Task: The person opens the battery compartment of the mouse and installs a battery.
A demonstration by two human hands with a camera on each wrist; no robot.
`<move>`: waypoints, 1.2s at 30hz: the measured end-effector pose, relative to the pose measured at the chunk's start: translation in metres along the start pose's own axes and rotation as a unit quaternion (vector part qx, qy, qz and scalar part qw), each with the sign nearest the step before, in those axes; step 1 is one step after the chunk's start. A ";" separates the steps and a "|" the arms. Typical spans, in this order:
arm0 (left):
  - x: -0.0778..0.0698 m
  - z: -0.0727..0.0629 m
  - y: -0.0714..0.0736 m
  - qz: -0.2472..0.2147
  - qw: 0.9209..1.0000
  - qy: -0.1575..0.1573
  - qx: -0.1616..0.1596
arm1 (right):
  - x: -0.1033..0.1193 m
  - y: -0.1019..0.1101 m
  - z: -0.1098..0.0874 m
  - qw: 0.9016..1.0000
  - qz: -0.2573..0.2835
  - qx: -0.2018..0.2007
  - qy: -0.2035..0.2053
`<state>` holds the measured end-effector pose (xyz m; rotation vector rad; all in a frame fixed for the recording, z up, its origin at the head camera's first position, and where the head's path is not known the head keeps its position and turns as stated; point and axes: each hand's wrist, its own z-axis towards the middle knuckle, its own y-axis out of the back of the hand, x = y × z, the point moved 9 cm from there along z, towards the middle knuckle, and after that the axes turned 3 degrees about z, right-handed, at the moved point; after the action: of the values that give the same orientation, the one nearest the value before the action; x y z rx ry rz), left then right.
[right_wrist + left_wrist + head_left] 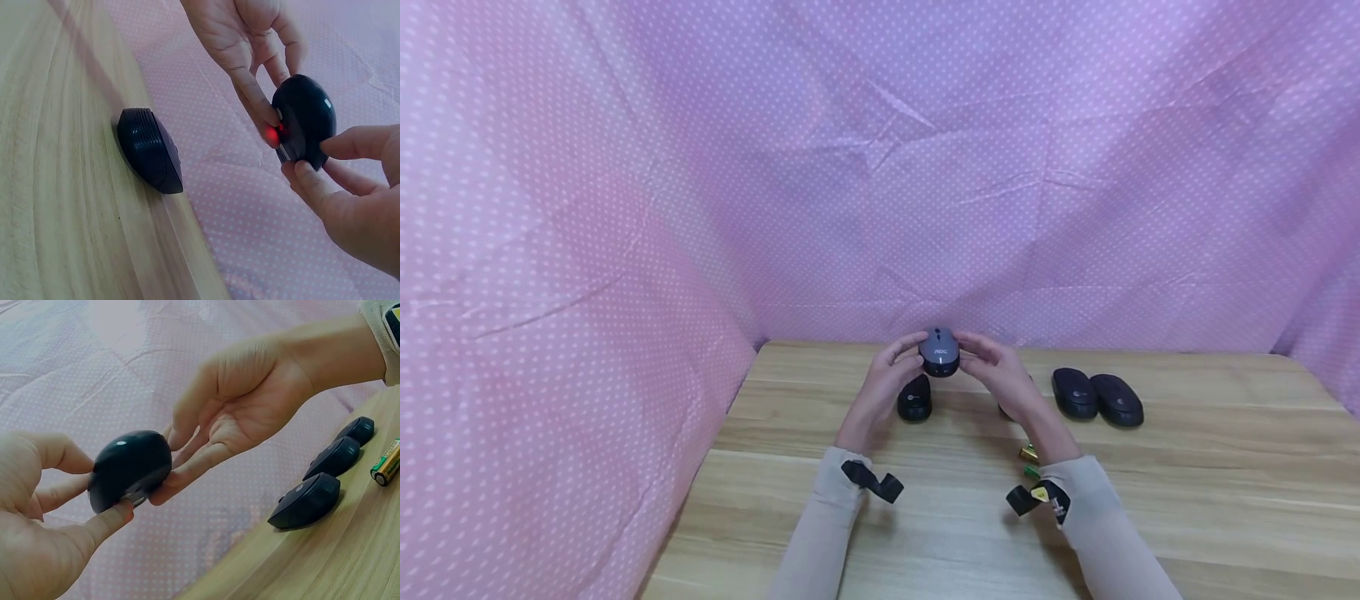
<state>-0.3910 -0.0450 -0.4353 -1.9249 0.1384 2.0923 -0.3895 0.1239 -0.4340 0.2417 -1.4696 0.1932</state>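
Toward the far edge of the worktop [951,533], a grey mouse [939,350] is held up between two hands. The left hand [880,383] pinches its left side with thumb and fingers, and the right hand [1002,379] pinches the right side the same way. From the right wrist, a red glow [272,135] shows on a left fingertip by the underside, so I'd guess the mouse is switched on. The step in hand looks to me like handling or checking it in the air. The next move seems to call for steady pressure from both sides, or one firm grip before the other lets go.

Just near of the left hand sits a black mouse [914,402], so any lowering there would need care. Another dark mouse [306,501] lies on the other side, mostly hidden from the head by the right hand. Near of it, by the right sleeve [1108,517], is a battery [1029,454] that a dropped wrist might knock. Farther right, two mice [1076,393] lie close together. The far edge runs along a pink dotted cloth [925,208], leaving little depth beyond. Better room for moving seems nearer, where bare wood shows between the sleeves.
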 end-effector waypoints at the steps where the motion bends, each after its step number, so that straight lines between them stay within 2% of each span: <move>1: 0.000 0.000 0.000 0.005 1.000 -0.001 0.001 | 0.000 0.000 0.000 1.000 0.008 0.005 0.003; 7: 0.001 0.000 -0.001 0.033 0.999 0.008 0.013 | 0.004 -0.005 -0.003 0.998 0.059 0.032 0.003; 13: -0.008 -0.004 -0.006 0.039 0.998 0.001 0.043 | 0.011 -0.009 -0.006 0.997 0.068 0.046 0.004; 16: -0.013 -0.007 -0.009 0.057 0.997 -0.006 0.053 | 0.013 -0.011 -0.008 0.996 0.070 0.049 0.009; 23: -0.012 -0.008 -0.006 0.098 0.993 -0.002 0.066 | 0.008 -0.019 -0.006 0.996 0.068 0.051 0.017; 28: -0.007 -0.009 0.002 0.114 0.991 0.013 0.074 | 0.008 -0.026 -0.006 0.996 0.070 0.057 0.014; 33: -0.003 -0.013 0.021 0.152 0.986 0.033 0.055 | 0.009 -0.040 -0.004 0.996 0.045 0.071 0.009; 36: -0.004 -0.016 0.031 0.169 0.984 0.033 0.052 | 0.010 -0.049 -0.002 0.997 0.023 0.073 0.015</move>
<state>-0.3839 -0.0796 -0.4370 -2.0233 0.6157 2.1729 -0.3737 0.0775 -0.4261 0.3218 -1.4337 0.3403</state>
